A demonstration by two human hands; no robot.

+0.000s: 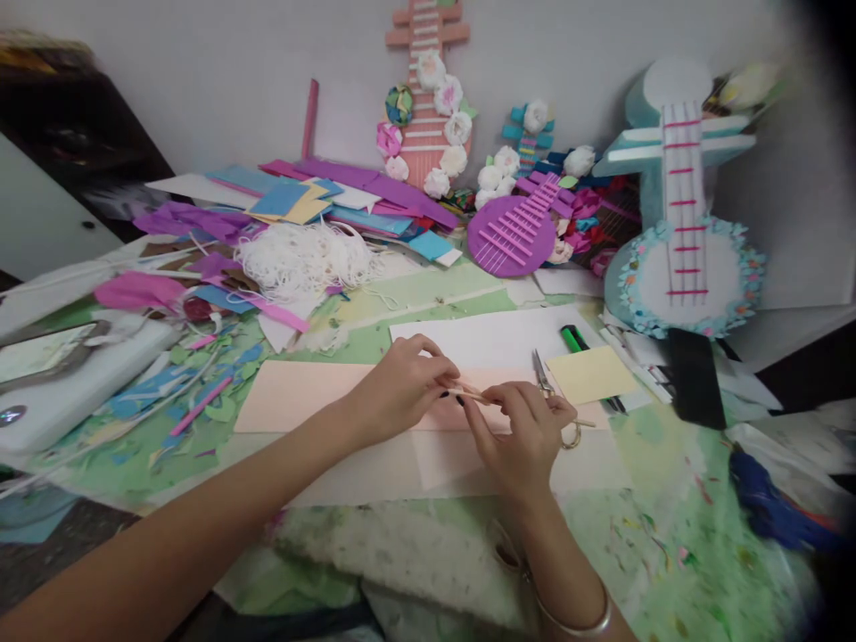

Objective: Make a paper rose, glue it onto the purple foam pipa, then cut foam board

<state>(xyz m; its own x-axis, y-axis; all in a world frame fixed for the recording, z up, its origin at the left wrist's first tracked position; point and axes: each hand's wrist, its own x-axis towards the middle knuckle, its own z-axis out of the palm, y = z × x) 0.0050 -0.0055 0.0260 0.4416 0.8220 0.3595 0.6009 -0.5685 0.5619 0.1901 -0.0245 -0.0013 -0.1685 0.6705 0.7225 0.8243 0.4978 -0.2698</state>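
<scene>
Both hands meet over a long peach paper strip (300, 397) lying on the table. Between them runs a thin pale stick (586, 423), with what looks like a bit of peach paper along it. My left hand (401, 388) pinches its left end between thumb and fingers. Farther right, my right hand (525, 428) closes its fingers round the same stick, whose tip pokes out past the knuckles. A pair of scissors (541, 373) lies just behind the right hand, partly covered. The fingers hide much of the stick.
White paper (481, 332), a yellow sheet (592, 374) and a green marker (572, 338) lie behind my hands. A tangle of white cord (304, 260) and coloured scraps are at left. Instrument-shaped crafts, pink (424, 134), purple (512, 236) and pale blue (686, 259), stand behind. A phone (46, 352) rests left.
</scene>
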